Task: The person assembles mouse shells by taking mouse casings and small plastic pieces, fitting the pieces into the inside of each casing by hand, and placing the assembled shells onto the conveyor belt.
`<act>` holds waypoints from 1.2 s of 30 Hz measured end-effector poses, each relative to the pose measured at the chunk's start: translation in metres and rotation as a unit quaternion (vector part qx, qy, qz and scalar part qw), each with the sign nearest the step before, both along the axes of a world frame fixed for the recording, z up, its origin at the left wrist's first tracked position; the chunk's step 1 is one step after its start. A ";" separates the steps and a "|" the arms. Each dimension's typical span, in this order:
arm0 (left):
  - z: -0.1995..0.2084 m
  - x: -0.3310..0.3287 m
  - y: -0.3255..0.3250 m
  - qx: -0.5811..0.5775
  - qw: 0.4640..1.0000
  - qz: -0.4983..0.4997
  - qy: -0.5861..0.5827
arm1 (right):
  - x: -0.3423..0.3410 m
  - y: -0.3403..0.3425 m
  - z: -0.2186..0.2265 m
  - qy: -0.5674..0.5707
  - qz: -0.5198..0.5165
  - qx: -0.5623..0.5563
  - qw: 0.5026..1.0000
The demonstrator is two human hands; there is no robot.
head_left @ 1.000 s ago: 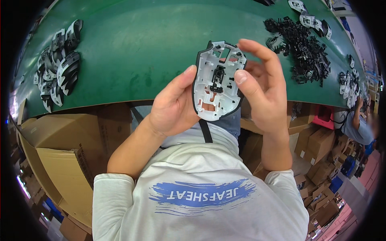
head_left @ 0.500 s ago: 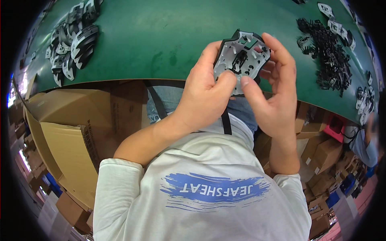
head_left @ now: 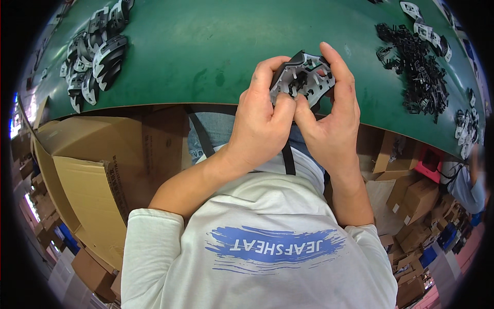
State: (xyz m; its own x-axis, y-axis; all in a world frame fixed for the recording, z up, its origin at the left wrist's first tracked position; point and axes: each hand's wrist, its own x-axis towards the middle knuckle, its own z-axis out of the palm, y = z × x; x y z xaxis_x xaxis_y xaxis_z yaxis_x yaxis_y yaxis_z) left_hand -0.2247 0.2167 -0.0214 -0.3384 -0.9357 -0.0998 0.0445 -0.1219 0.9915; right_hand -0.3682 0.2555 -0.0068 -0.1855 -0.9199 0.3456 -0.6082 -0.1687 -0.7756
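Since half a second ago both hands have tipped the grey plastic shell (head_left: pixel 302 77) edge-on, its ribbed inside showing. In the head view, upper centre, the left hand (head_left: pixel 260 121) and right hand (head_left: pixel 329 116) pinch it tightly above the green table (head_left: pixel 206 56), thumbs meeting underneath.

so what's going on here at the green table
A person holds a grey and black plastic mouse shell in both hands over the near edge of the green table. The left hand grips it from below and the side, and the right hand wraps the other side, both thumbs pressing near its lower edge. A pile of similar shells lies at far left, a heap of small black parts at far right. Cardboard boxes stand below.
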 end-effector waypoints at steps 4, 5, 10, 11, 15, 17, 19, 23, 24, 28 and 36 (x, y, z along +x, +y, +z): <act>-0.001 0.000 0.000 -0.041 0.999 0.010 -0.017 | 0.001 0.000 -0.001 -0.001 0.016 0.007 1.000; 0.001 0.002 0.003 -0.034 0.999 0.005 -0.024 | 0.002 0.001 -0.001 -0.005 0.020 0.008 1.000; 0.006 0.005 0.004 -0.025 0.999 -0.012 -0.021 | 0.003 0.004 0.003 0.035 0.015 -0.012 0.999; 0.009 0.008 0.004 -0.027 0.999 0.002 -0.028 | 0.003 0.003 0.007 0.049 0.016 -0.011 0.999; 0.040 0.037 0.014 0.160 0.985 0.016 0.065 | -0.003 0.006 0.027 -0.139 0.127 0.120 0.975; 0.058 0.066 0.022 0.167 0.981 0.100 -0.010 | -0.019 0.017 0.036 -0.227 0.173 0.130 0.950; 0.077 0.130 0.031 0.126 0.977 0.170 -0.027 | -0.065 0.012 0.026 -0.079 0.064 0.112 0.989; 0.145 0.323 0.035 -0.105 0.940 0.312 -0.085 | -0.147 -0.005 0.003 0.190 -0.238 0.121 0.945; 0.156 0.361 0.040 -0.134 0.899 0.379 -0.172 | -0.158 -0.009 -0.003 0.243 -0.245 0.115 0.932; 0.143 0.573 0.081 -0.087 0.738 0.572 -0.348 | -0.171 -0.024 -0.002 0.359 -0.183 0.063 0.913; 0.119 0.575 0.047 -0.159 0.631 0.407 -0.642 | -0.182 -0.044 0.000 0.297 -0.228 0.072 0.925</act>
